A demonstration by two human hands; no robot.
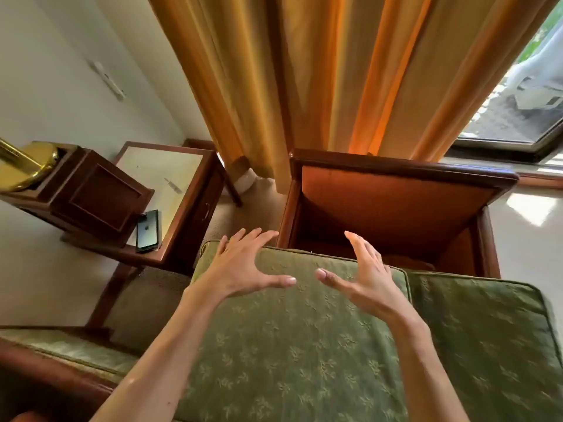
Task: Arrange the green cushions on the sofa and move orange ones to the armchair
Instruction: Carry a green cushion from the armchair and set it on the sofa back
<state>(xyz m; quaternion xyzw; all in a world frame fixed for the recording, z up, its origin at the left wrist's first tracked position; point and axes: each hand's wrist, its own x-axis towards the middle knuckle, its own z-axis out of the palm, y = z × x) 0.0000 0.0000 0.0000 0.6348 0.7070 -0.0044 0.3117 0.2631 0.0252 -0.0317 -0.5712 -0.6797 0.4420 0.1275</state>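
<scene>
Green cushions (292,345) lay side by side below your spread, empty hands: your left hand (240,269) and right hand (365,275) hovered over the nearer cushion's far edge. Gripping only that edge risked it sagging, sliding off toward the armchair (396,202), or striking the phone (148,229) at the side table's near corner.

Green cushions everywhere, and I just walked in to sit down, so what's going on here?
A person is sorting the seating. Both hands, left hand and right hand, are open with fingers spread over the far edge of a green cushion; neither grips it. A second green cushion lies beside it on the right. Beyond them stands the orange armchair, its seat mostly hidden behind the cushions. A phone lies on the side table to the left.
</scene>
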